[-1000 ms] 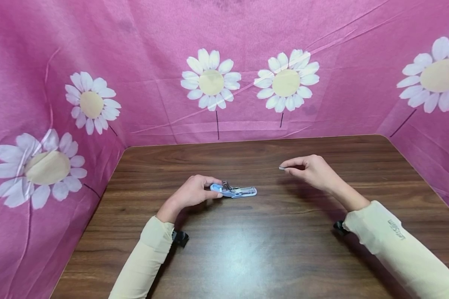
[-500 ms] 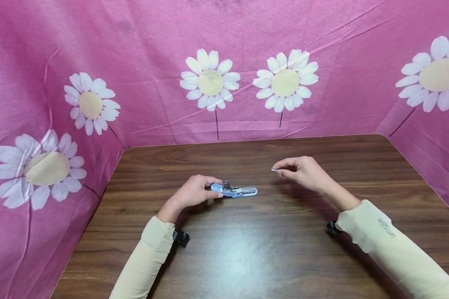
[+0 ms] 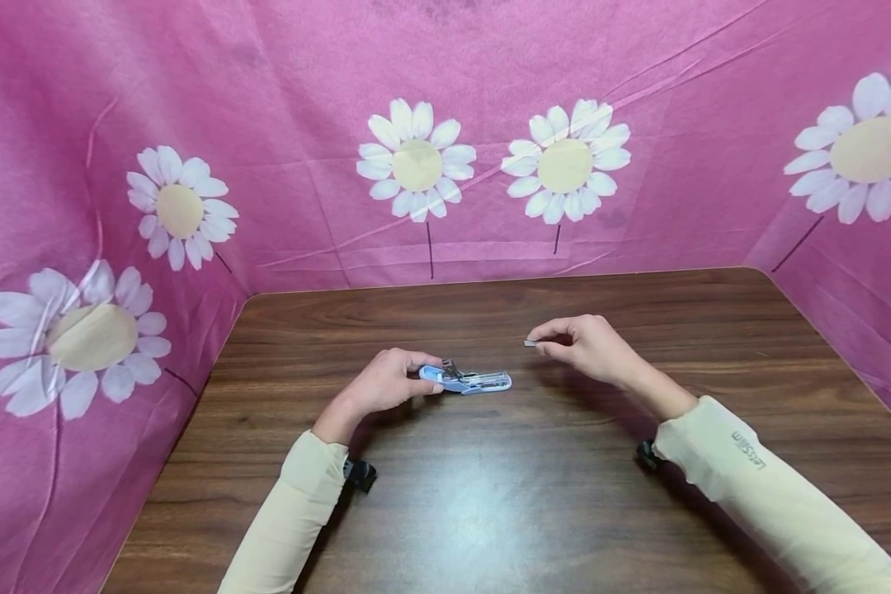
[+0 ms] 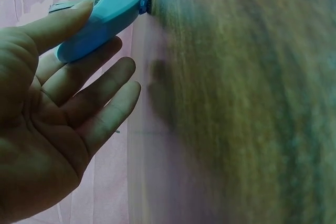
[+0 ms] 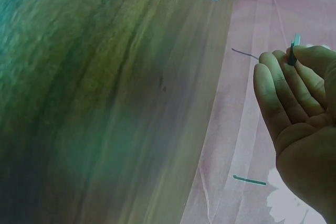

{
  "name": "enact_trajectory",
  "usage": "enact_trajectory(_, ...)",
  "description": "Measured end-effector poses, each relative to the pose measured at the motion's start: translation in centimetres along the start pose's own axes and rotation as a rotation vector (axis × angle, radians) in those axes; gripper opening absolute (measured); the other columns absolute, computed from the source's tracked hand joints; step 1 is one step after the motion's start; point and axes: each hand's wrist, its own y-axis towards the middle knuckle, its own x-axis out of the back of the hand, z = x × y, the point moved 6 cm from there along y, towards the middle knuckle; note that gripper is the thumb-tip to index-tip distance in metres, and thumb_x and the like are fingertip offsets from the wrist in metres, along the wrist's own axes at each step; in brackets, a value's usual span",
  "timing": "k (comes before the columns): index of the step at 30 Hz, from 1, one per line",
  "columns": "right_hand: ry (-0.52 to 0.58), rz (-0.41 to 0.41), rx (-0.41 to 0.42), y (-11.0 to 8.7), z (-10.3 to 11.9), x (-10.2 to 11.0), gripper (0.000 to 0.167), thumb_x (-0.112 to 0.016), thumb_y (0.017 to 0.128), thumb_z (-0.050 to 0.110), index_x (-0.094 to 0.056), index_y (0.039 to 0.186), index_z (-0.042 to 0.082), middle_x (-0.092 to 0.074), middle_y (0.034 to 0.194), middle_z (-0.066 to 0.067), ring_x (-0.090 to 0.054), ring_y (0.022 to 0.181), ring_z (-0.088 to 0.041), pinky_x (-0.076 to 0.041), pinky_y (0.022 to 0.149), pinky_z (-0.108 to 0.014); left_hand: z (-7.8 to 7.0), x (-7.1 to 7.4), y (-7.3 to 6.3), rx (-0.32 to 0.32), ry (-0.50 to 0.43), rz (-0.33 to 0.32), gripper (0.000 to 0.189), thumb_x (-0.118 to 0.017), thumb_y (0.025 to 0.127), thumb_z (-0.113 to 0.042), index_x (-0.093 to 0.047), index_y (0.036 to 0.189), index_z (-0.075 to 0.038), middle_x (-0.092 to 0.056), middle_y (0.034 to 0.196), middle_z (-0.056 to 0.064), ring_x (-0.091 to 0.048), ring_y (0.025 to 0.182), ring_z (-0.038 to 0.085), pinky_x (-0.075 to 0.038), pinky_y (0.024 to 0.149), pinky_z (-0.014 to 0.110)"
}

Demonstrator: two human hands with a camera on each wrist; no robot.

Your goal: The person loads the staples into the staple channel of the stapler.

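With my left hand [image 3: 382,379] I pinch one end of the blue stapler [image 3: 484,382] between thumb and fingers; it sits near the middle of the table [image 3: 386,528], opened up, its metal parts showing. My right hand [image 3: 590,348] pinches a small grey strip [image 3: 530,343] between thumb and fingertip, raised over the wood, near the stapler's free end but apart from it. Behind hangs a pink cloth [image 3: 289,124] with daisies.
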Motion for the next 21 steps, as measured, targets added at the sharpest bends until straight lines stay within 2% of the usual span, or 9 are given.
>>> enact_trajectory(11,-0.006,0.029,-0.013,0.1,0.1,-1.5,0.012,-0.074,0.093,0.018,-0.080,0.102,0.024,-0.079,0.098,0.007,-0.055,0.074,-0.007,-0.043,0.066,-0.022,-0.1,-0.1,0.1,-0.012,-0.009,0.005,0.035,-0.078,0.090,-0.027,-0.074,0.123,-0.018,-0.072,0.088,-0.007,-0.054,0.069,0.006,-0.046,0.071,0.025)
enact_trajectory(21,-0.048,0.056,0.024,0.1,0.9,-3.3,0.013,-0.073,0.093,0.018,-0.080,0.102,0.024,-0.078,0.094,0.009,-0.051,0.067,-0.005,-0.045,0.069,-0.025,-0.1,-0.1,0.1,-0.012,-0.010,0.000,0.037,-0.078,0.090,-0.028,-0.073,0.125,-0.018,-0.073,0.087,-0.007,-0.054,0.066,0.006,-0.046,0.069,0.026)
